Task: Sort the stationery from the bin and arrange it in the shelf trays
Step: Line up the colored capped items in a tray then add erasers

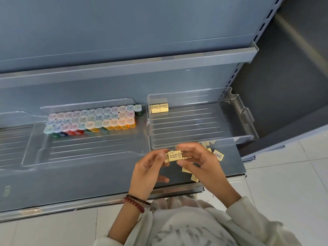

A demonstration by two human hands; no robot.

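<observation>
1. From my remote seat I saw both hands on one eraser (174,155): the left hand (149,167) pinched its left end, and the right hand (197,160) pinched its right end between thumb and fingers. Both grips were closed on it. A second piece may have sat behind it near the left fingers; I could not tell.
2. The eraser was held in the air with its printed face up, just in front of the near wall of the right tray (195,128) and above the shelf (79,185). It was not yet in any tray.
3. Under and beside the right hand lay the loose erasers (218,154), scattered flat on the shelf and partly hidden by the hand, so I could not count them.
4. Inside the right tray, two erasers (159,108) stood side by side in the far left corner. The rest of that tray's floor was bare.
5. The left tray (92,148) looked much further on: small boxes (92,119) with pale lids stood in three tight rows along its back, with the front part unfilled.
6. My judgement was that the boxes were largely sorted and the eraser row barely begun, with the held piece and the scattered ones left to place. The bin was out of view, so I could not say what else remained.
</observation>
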